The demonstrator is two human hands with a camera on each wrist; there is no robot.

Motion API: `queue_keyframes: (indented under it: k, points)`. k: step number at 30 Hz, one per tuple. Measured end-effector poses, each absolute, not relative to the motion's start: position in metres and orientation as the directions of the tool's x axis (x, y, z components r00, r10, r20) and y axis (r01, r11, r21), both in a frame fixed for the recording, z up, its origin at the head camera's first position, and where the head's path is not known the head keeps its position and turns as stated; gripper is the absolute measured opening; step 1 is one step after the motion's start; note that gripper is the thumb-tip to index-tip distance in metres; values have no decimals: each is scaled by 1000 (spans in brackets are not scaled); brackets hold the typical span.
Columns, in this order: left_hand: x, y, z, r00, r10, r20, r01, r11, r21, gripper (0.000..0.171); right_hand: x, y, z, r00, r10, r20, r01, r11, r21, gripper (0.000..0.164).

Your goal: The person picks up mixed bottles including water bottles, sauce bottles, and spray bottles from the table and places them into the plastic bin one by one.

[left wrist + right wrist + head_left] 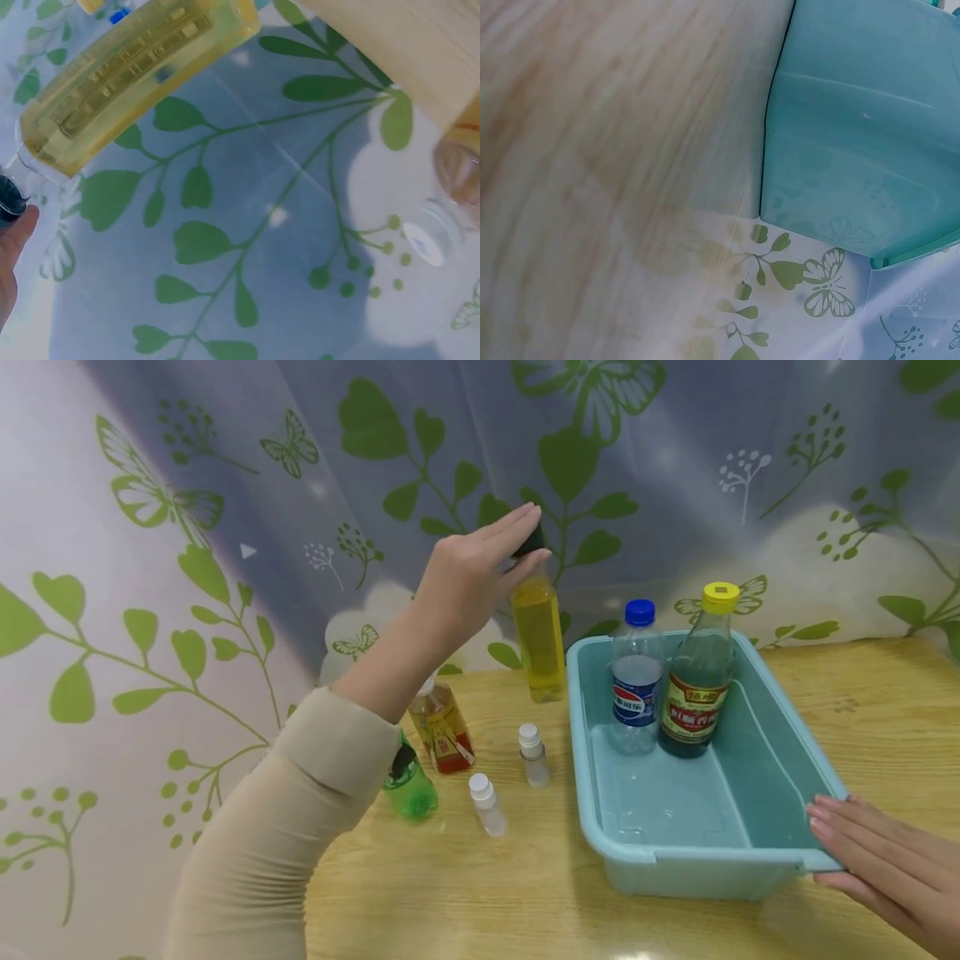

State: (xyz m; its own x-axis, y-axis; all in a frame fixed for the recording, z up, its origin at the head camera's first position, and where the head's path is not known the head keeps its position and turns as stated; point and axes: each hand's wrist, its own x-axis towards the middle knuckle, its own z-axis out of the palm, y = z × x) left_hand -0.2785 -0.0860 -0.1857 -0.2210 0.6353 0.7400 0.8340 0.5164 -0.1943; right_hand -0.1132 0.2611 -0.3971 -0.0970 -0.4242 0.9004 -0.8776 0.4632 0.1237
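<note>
My left hand (480, 568) pinches the dark cap (531, 542) of a tall bottle of yellow oil (542, 639) between thumb and fingers. The bottle is near upright, just left of a light blue plastic bin (588, 760); whether its base touches the table is unclear. In the left wrist view the oil bottle (142, 82) crosses the upper left, a fingertip at its cap. My right hand (892, 860) rests with straight fingers on the bin's near right corner. Inside the bin stand a clear Pepsi bottle (636, 693) with blue cap and a dark sauce bottle (693, 702) with yellow cap.
Left of the bin stand two small white-capped bottles (535, 760), a white-capped bottle of amber liquid (444, 727) and a green bottle (412, 789) partly behind my left sleeve. A leaf-printed curtain (450, 443) hangs behind the wooden table (450, 893).
</note>
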Motion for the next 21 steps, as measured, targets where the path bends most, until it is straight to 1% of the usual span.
queue_keyframes:
  k: [1,4,9,14,21]
  points:
    - [-277,-84,-185,-229,633,740,835,519,-185,38,-113,261,-397,-103,-426,899,-876,467,121,44]
    - [-275,-76,-181,-225,626,747,840,513,-177,37,-112,261,-396,-117,-432,894,-874,472,114,44]
    - [-273,-60,-176,-217,628,747,842,508,-182,38,-113,260,-395,-108,-416,903,-879,464,109,44]
    - [-269,-42,-173,-238,652,720,829,522,-199,39,-112,260,-394,-118,-416,902,-877,470,102,44]
    - [-263,-17,-172,-276,691,668,822,530,-208,41,-111,259,-395,-113,-413,903,-874,473,107,43]
